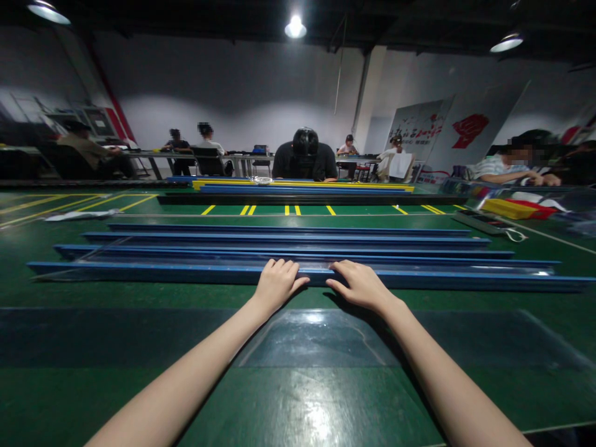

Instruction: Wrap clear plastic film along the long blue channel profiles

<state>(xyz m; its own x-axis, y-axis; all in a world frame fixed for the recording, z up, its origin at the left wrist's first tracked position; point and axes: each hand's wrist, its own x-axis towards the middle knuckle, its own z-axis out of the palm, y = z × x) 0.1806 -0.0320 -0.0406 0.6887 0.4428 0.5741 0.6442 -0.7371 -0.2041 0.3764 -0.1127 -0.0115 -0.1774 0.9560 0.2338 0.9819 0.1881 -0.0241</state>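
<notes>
The left hand (278,284) and right hand (361,284) each had their grip closed on the nearest blue channel (162,275), fingers over its edge; it lay on the green worktop (316,403), between a clear plastic sheet (316,338) and other blue channels (279,238); this looked like steadying; shifting it called for even, paired handling.

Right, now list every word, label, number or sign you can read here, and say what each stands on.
No wording reads clearly enough to quote.
Large board: red and black characters, too blurred.
Neighbouring panel: a red fist sign, no words I can make out.
Front blue rail: no lettering visible.
</notes>
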